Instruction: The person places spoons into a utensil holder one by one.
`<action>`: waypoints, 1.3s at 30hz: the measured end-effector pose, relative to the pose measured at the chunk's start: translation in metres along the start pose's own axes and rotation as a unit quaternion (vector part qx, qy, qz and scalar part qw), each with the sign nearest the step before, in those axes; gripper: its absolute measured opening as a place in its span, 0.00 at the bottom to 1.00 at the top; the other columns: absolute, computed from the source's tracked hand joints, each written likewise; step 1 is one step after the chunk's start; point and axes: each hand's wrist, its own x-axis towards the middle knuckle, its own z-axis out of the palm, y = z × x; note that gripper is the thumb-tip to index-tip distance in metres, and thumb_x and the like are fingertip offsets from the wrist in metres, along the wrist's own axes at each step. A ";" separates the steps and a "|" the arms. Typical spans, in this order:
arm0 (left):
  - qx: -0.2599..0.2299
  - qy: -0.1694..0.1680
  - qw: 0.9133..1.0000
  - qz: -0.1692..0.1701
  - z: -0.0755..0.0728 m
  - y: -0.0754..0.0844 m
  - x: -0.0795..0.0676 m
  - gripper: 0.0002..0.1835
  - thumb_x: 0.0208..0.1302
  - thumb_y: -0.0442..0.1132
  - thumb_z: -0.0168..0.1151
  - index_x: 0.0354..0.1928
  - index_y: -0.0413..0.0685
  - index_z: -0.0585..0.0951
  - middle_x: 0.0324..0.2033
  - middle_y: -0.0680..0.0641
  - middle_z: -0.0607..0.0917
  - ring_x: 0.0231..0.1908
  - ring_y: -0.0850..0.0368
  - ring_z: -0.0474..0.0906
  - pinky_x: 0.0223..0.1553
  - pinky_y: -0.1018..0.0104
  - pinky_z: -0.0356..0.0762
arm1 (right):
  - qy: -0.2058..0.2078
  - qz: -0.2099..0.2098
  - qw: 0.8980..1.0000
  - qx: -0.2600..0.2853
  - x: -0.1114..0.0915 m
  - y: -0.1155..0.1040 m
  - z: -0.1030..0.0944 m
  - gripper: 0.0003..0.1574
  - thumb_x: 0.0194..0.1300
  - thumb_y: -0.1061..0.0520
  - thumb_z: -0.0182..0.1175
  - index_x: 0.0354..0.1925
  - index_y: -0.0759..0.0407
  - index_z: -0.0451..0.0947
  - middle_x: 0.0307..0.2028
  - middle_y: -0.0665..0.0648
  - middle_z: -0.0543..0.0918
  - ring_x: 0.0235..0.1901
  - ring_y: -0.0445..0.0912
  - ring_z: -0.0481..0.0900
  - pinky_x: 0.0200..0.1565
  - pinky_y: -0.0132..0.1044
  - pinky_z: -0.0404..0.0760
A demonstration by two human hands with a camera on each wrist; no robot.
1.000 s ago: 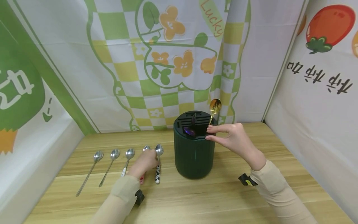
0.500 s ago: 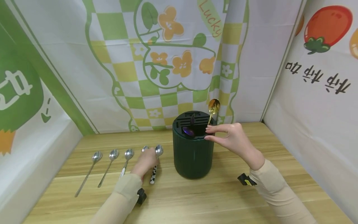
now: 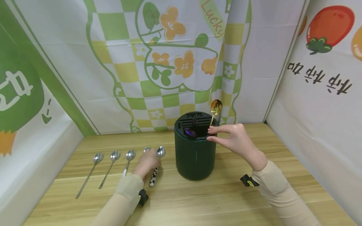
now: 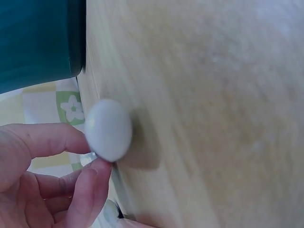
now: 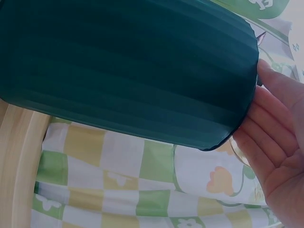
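Observation:
My left hand (image 3: 148, 161) pinches the white handle of a black-spotted spoon (image 3: 154, 177) near its middle, low over the table. Its rounded white handle end (image 4: 108, 130) fills the middle of the left wrist view, by thumb and finger. Partly behind this hand lies another spoon (image 3: 147, 149), its handle mostly hidden. At the right rim of a dark green utensil holder (image 3: 195, 157), my right hand (image 3: 240, 142) grips the edge between thumb and fingers. A gold spoon (image 3: 216, 107) rises bowl-up beside these fingertips. Purple spoon (image 3: 190, 132) stands in the holder's opening.
Left of my left hand lie a white-handled spoon (image 3: 130, 155) and two plain metal spoons, one short (image 3: 115, 156) and one long (image 3: 98, 158). A patterned curtain (image 3: 169, 103) hangs behind the wooden table (image 3: 198, 204).
My left hand has closed on the spotted spoon, and its handle end has swung left. The view has shifted slightly. My right hand stays at the holder's rim.

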 end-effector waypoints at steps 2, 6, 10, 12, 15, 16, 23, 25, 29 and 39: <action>0.001 0.001 1.000 0.000 0.000 -0.001 0.000 0.07 0.44 0.34 0.65 0.17 0.43 0.76 0.12 0.48 0.76 0.11 0.58 0.72 0.10 0.73 0.67 | 0.000 0.001 1.000 0.001 0.000 0.000 0.000 0.13 0.47 0.47 0.66 0.33 0.48 0.84 0.36 0.48 0.84 0.38 0.35 0.80 0.18 0.21 0.64; -0.008 0.001 1.000 -0.002 0.000 -0.003 0.001 0.08 0.43 0.34 0.65 0.14 0.44 0.76 0.11 0.49 0.75 0.11 0.60 0.69 0.10 0.73 0.65 | -0.001 0.002 1.000 0.002 0.001 -0.001 0.000 0.13 0.47 0.46 0.66 0.33 0.48 0.84 0.36 0.48 0.84 0.38 0.36 0.81 0.17 0.21 0.62; -0.018 -0.001 1.000 0.001 0.002 -0.005 -0.001 0.08 0.43 0.34 0.66 0.14 0.43 0.76 0.11 0.49 0.75 0.11 0.60 0.68 0.10 0.73 0.64 | -0.001 0.003 1.000 0.002 0.001 -0.001 0.000 0.13 0.47 0.46 0.66 0.33 0.48 0.84 0.36 0.47 0.84 0.38 0.35 0.80 0.15 0.21 0.59; -0.020 0.000 1.000 0.004 0.002 -0.005 -0.002 0.08 0.44 0.35 0.66 0.14 0.43 0.77 0.11 0.48 0.76 0.11 0.60 0.69 0.10 0.73 0.64 | 0.000 0.003 1.000 0.001 0.000 -0.001 0.000 0.13 0.47 0.46 0.66 0.33 0.47 0.84 0.36 0.47 0.84 0.38 0.34 0.80 0.16 0.21 0.60; -0.019 0.003 1.000 0.007 0.002 -0.005 -0.004 0.09 0.44 0.37 0.66 0.15 0.42 0.78 0.12 0.48 0.77 0.11 0.59 0.71 0.10 0.73 0.64 | 0.003 -0.001 1.000 0.001 0.000 0.000 0.000 0.13 0.47 0.46 0.66 0.33 0.48 0.84 0.36 0.48 0.84 0.38 0.35 0.80 0.19 0.21 0.65; -0.021 0.003 1.000 0.006 0.002 -0.005 -0.005 0.09 0.44 0.37 0.67 0.15 0.42 0.78 0.12 0.47 0.77 0.11 0.58 0.71 0.10 0.73 0.64 | 0.003 -0.001 1.000 0.002 0.000 0.000 0.000 0.13 0.47 0.47 0.66 0.33 0.48 0.84 0.35 0.48 0.84 0.38 0.35 0.80 0.21 0.21 0.67; -0.032 0.002 0.999 -0.004 0.002 -0.005 -0.005 0.09 0.43 0.37 0.67 0.16 0.41 0.78 0.12 0.47 0.76 0.12 0.57 0.72 0.10 0.73 0.65 | 0.003 0.000 1.000 0.003 0.000 -0.001 0.000 0.13 0.47 0.47 0.66 0.33 0.49 0.84 0.36 0.48 0.84 0.38 0.36 0.81 0.28 0.20 0.71; -0.026 0.001 1.000 -0.007 0.002 -0.004 -0.004 0.09 0.42 0.37 0.67 0.16 0.42 0.77 0.12 0.47 0.77 0.12 0.56 0.73 0.10 0.73 0.66 | 0.006 -0.003 1.000 0.003 0.000 -0.001 0.000 0.13 0.46 0.48 0.67 0.33 0.50 0.84 0.36 0.48 0.84 0.38 0.36 0.81 0.30 0.21 0.73; -0.011 -0.005 1.000 -0.013 0.002 -0.003 -0.002 0.10 0.42 0.38 0.68 0.16 0.42 0.77 0.13 0.47 0.77 0.13 0.56 0.75 0.10 0.73 0.68 | 0.009 -0.006 1.000 0.002 0.001 -0.001 -0.001 0.13 0.46 0.48 0.67 0.33 0.50 0.84 0.35 0.47 0.84 0.38 0.35 0.80 0.33 0.23 0.75; -0.017 -0.007 1.000 -0.019 0.004 -0.002 -0.003 0.10 0.42 0.39 0.68 0.16 0.44 0.76 0.13 0.48 0.77 0.13 0.56 0.75 0.11 0.71 0.69 | 0.009 -0.006 1.000 0.009 0.000 -0.001 0.000 0.12 0.46 0.49 0.67 0.32 0.50 0.84 0.35 0.48 0.84 0.38 0.36 0.81 0.29 0.22 0.72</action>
